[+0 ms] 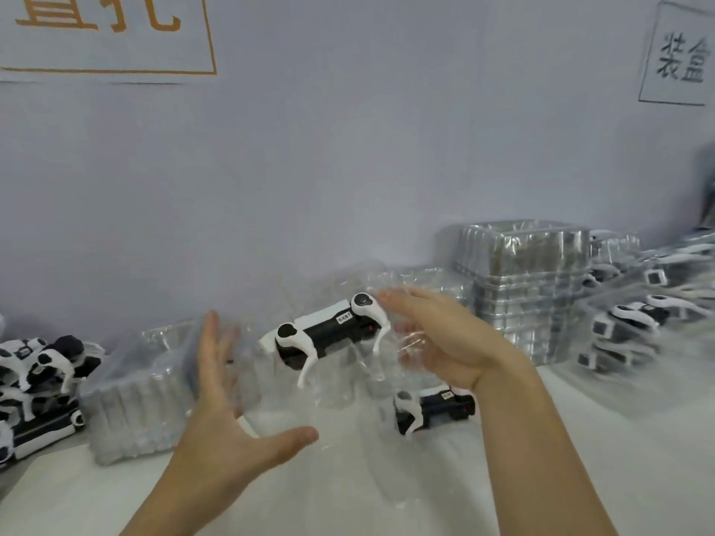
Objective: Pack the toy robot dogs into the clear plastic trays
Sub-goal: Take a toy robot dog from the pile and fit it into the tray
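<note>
Head view showed a toy robot dog (327, 334) in a clear tray (336, 365), long axis left-to-right and tilted up rightward, held between straight-fingered left hand (228, 404) and right hand (441, 338).

The clear tray (329, 342) around the toy dog (329, 334) is smeared by motion, so its rim cannot be traced. Right of that dog, the packed trays (638, 323) blur into streaks and run off the frame's edge. Left of it, the pile of loose dogs (35, 377) is cut by the edge. Whether the right hand's (437, 334) fingers (398, 299) touch the tray is unclear.
</note>
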The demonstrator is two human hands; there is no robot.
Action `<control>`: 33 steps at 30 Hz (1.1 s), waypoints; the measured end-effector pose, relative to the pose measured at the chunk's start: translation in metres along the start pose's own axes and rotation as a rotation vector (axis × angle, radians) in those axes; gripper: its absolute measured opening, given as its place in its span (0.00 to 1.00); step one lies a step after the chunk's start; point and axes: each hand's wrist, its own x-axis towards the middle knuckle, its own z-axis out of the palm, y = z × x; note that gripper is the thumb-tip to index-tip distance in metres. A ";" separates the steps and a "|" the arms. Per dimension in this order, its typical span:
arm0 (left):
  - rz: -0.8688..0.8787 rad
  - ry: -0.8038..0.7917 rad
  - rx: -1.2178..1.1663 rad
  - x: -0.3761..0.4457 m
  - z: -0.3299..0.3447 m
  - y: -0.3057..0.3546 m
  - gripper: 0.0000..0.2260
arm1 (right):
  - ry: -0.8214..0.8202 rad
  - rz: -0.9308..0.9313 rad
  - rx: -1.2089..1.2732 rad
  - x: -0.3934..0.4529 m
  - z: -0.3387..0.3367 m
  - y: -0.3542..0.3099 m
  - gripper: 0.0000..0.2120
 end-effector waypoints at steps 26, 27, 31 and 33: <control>-0.070 -0.047 0.172 -0.001 -0.083 -0.033 0.42 | 0.241 -0.020 -0.358 -0.008 -0.026 0.001 0.20; -0.099 -0.080 0.168 -0.004 -0.088 -0.038 0.43 | 0.243 -0.027 -0.368 -0.008 -0.024 0.001 0.19; -0.214 -0.190 0.155 -0.010 -0.066 -0.047 0.39 | 0.202 -0.064 -0.381 -0.007 -0.011 0.000 0.10; -0.266 -0.208 0.095 -0.014 -0.039 -0.044 0.35 | 0.185 -0.068 -0.408 -0.004 -0.002 0.001 0.15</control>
